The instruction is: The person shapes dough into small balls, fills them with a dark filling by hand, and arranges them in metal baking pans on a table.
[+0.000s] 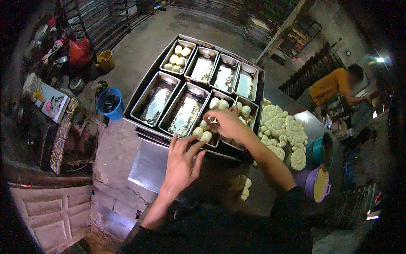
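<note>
Rectangular metal tins sit in two rows on a dark tray (149, 71). In the near row, one tin (215, 140) holds white dough balls (214, 103); my right hand (228, 122) is curled into it on a dough ball, which is partly hidden. My left hand (182, 165) is at that tin's front corner, fingers apart, fingertips at a near dough ball (205, 137). The tin at the far left (177, 57) holds several balls, as does the rightmost near tin (245, 109); four other tins show bare bottoms.
Cut dough pieces (283, 131) lie on the metal table (144, 163) at the right, near a green tub (319, 152) and purple basin (317, 186). A blue bucket (110, 103) stands left. A co-worker in orange (330, 86) bends over at back right.
</note>
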The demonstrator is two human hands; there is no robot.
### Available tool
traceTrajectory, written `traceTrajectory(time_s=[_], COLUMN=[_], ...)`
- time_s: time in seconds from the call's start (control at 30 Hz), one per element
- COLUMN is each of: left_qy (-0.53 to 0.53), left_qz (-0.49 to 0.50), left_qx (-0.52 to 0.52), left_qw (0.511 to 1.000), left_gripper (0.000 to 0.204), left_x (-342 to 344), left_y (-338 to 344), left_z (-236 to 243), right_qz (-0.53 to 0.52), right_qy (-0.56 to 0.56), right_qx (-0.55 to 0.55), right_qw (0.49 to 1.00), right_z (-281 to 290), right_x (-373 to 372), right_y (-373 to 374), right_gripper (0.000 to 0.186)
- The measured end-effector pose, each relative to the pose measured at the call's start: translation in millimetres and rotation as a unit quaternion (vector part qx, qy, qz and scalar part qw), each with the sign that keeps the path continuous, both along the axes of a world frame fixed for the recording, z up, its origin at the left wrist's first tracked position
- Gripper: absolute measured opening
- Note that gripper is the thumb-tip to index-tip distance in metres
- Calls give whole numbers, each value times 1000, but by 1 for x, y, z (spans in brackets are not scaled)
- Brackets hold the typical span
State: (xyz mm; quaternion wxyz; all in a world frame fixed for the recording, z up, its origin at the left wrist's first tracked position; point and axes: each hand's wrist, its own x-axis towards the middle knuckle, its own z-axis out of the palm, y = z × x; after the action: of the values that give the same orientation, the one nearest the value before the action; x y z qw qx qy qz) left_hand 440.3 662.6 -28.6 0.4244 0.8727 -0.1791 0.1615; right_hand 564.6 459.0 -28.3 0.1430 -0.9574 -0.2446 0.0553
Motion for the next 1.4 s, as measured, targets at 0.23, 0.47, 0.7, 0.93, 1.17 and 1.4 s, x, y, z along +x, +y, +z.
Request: traceTrajectory(time_s=[0.23, 0.47, 0.7, 0.93, 1.17, 1.4], left_qy=[50, 74, 86, 0, -34, 46], left_qz=[103, 178, 218, 50, -86, -124], left_qx=[-136, -144, -128, -76, 170, 269], left_qw=[984, 971, 964, 996, 981, 954], left_gripper=[20, 21, 21, 24, 23, 26], left_x=[-33, -45, -62, -11, 126, 146], left_y=[17, 36, 43, 17, -61, -78], left_z=[-21, -41, -43, 7, -27, -22], right_qz=[-52, 3, -24, -144, -424, -597], right_qy=[-58, 29, -6, -52, -96, -56], right_qx=[40, -23, 55, 254, 371, 358], right_qw=[996, 999, 998, 955, 821, 715], right_z=[-8, 4, 7, 45, 18, -69], right_x=[13, -34, -26, -70, -188, -331], right_y=[0, 22, 30, -8, -146, -235], right_gripper=[23, 31, 24, 25, 21, 25])
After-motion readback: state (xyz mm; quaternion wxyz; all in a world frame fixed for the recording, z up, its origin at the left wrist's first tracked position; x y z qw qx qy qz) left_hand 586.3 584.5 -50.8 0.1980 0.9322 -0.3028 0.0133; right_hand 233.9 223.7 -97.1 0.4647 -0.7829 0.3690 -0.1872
